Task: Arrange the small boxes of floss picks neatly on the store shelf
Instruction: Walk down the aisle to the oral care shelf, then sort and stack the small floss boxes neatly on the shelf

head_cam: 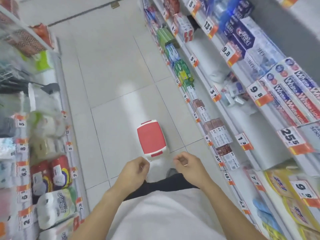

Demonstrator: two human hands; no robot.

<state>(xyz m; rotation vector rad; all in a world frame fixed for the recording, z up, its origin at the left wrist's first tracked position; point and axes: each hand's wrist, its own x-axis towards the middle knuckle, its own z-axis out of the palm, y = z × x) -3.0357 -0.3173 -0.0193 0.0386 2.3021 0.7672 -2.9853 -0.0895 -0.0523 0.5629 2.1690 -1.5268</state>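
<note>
1. The small boxes [232,96] lie jumbled on a shelf [245,118] of the right rack, up and right of the red stool [151,138], behind the price tags.
2. They look light and stiff, easy to crush; I would hold each by its two long sides.
3. Left hand [134,171] and right hand [189,164] hang loosely curled above the stool, holding nothing.
4. The shelf lip and tags [215,94] are edges to clear; the floor [110,70] beyond the stool is free.

Bright, even overhead light; glare streaks the floor [129,94] at center; shelves [242,104] smear and bend toward 3 and 9 o'clock.
</note>
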